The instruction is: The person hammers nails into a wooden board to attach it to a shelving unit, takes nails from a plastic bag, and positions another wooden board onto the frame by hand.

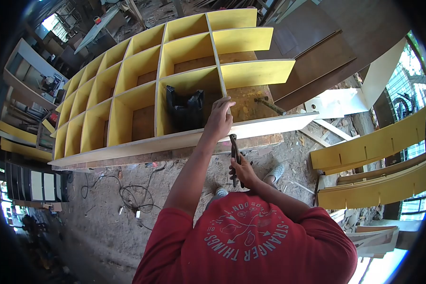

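pincers [234, 147], likely heavy, stiff, best gripped by handles, in closed right hand [242, 169]; left hand [218, 118] curled over divider [218, 66] at frame [128, 149]'s near edge.

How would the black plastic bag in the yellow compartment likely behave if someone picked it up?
The black plastic bag would probably flop and fold, as its rim is creased and uneven. Its glossy surface suggests it may be slippery. Its weight is hard to judge, since any contents are hidden.
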